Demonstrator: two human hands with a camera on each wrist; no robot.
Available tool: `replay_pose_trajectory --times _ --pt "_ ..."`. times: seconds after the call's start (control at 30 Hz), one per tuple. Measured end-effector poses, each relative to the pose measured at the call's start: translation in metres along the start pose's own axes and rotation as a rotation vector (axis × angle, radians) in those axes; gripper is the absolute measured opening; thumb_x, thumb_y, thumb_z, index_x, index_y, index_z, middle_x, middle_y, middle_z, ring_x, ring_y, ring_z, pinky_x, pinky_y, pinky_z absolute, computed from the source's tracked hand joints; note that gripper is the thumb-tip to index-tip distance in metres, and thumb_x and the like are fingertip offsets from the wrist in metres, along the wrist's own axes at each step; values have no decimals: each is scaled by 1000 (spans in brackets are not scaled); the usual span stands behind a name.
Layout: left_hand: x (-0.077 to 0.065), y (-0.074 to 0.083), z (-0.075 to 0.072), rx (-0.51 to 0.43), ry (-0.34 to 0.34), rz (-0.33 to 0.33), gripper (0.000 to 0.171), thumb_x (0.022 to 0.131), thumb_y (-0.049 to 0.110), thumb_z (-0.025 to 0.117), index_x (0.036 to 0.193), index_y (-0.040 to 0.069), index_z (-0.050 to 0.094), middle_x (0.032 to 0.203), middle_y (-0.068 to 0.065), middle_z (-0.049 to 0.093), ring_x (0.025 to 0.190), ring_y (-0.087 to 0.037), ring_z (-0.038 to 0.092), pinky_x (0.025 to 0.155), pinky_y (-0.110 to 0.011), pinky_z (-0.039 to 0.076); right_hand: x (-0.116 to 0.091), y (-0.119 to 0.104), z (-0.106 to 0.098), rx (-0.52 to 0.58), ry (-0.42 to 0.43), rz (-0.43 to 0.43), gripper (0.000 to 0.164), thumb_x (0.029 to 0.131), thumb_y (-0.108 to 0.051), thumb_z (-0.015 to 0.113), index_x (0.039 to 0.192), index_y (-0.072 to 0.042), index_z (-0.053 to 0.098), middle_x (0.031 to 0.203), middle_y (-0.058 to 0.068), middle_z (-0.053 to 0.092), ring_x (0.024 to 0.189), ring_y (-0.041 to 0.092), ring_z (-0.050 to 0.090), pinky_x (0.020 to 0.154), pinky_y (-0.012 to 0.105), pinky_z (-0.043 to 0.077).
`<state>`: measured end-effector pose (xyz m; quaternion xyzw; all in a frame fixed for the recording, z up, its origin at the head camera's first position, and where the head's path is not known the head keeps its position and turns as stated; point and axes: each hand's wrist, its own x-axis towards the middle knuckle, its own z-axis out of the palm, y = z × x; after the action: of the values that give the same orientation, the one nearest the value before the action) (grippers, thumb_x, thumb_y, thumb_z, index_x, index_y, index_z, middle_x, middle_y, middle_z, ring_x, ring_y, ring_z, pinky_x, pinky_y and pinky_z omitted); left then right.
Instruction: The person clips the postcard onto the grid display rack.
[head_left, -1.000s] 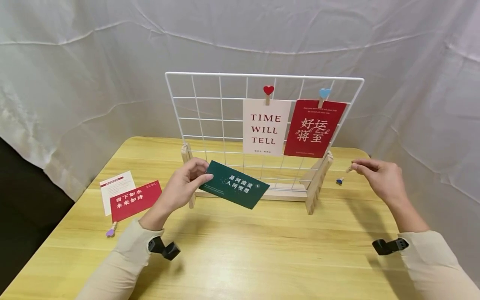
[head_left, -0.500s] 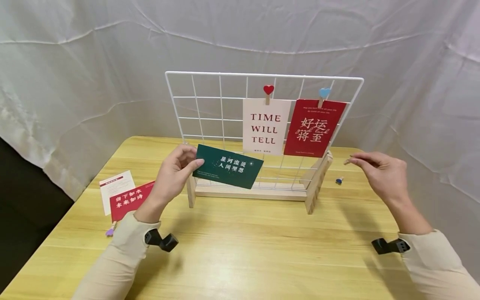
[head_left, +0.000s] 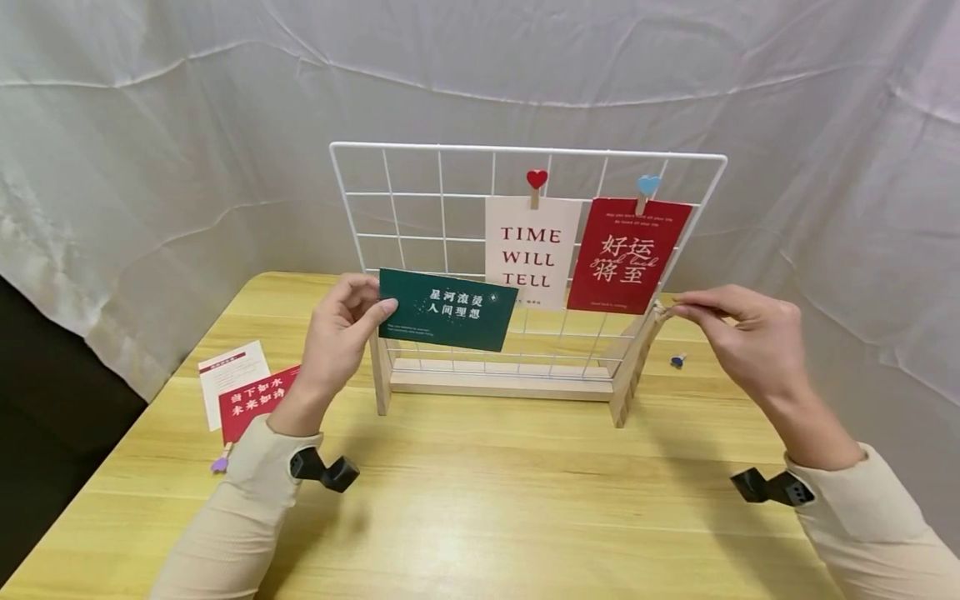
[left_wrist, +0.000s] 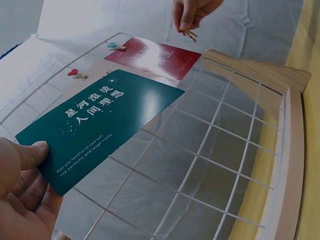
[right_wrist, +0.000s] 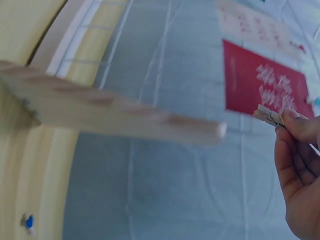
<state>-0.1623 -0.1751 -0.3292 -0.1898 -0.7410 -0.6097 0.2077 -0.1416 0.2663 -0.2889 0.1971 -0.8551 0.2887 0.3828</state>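
Note:
My left hand point(head_left: 336, 346) pinches a dark green card point(head_left: 442, 323) by its left end, thumb in front. The card is held in front of the white wire grid rack point(head_left: 416, 212), over its lower middle. In the right wrist view, a small wooden clothespin point(right_wrist: 269, 115) is pinched between the thumb and fingers of my right hand point(right_wrist: 302, 165). That hand is beside the rack's right wooden leg point(head_left: 637, 367). On the grid hang a white card point(head_left: 531, 242), under a red-heart clothespin point(head_left: 536, 179), and a red card point(head_left: 628, 258), under a light-blue-heart clothespin point(head_left: 648, 185).
On the table's left lie a white card point(head_left: 228, 375) and a red card point(head_left: 247, 404), partly covered by my left arm, with a purple-heart clothespin point(head_left: 221, 460) beside them. A dark-blue clothespin point(head_left: 678, 361) lies right of the rack. Pale cloth point(head_left: 480, 67) hangs behind.
My left hand has lifted the green card up and leftward and levelled it in front of the grid. My right hand has brought the clothespin up and left, toward the rack's right side.

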Motion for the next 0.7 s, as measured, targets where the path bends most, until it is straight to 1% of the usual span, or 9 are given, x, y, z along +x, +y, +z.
replay_pose_trajectory --times 0.13,0.23,0.3,0.43,0.57,0.7 --pt "3 0 -2 -31 29 10 22 95 3 63 114 -3 55 94 -1 68 82 -15 60 73 -19 49 7 -14 4 50 -15 -37 16 77 7 79 87 -6 79 82 6 73 77 -14 58 69 6 42" --pt "6 0 -4 -46 51 23 22 95 3 62 115 -4 55 93 1 68 82 -16 59 75 -20 49 14 -23 9 78 -29 -68 18 76 8 79 87 -6 79 83 4 74 78 -12 59 68 7 44" --pt "8 0 -5 -60 59 24 23 95 4 62 116 -4 54 94 4 69 83 -17 59 77 -21 50 19 -30 12 85 -35 -93 18 75 8 80 87 -6 79 83 2 74 77 -11 60 67 7 43" --pt "11 0 -6 -80 80 31 22 95 4 62 115 -4 54 94 3 69 82 -19 57 76 -21 49 29 -43 15 90 -50 -141 18 76 6 80 89 -7 79 82 0 73 71 -7 57 60 9 40" --pt "15 0 -7 -97 105 39 22 95 3 62 114 -4 54 95 1 69 82 -19 56 75 -21 49 38 -55 20 115 -66 -179 19 76 4 81 90 -8 80 84 0 74 71 -4 58 59 11 41" --pt "18 0 -8 -102 122 48 22 95 3 62 114 -5 54 96 2 70 82 -19 57 76 -21 50 47 -66 25 136 -83 -209 18 76 4 81 90 -8 79 84 -1 74 68 0 56 58 14 38"
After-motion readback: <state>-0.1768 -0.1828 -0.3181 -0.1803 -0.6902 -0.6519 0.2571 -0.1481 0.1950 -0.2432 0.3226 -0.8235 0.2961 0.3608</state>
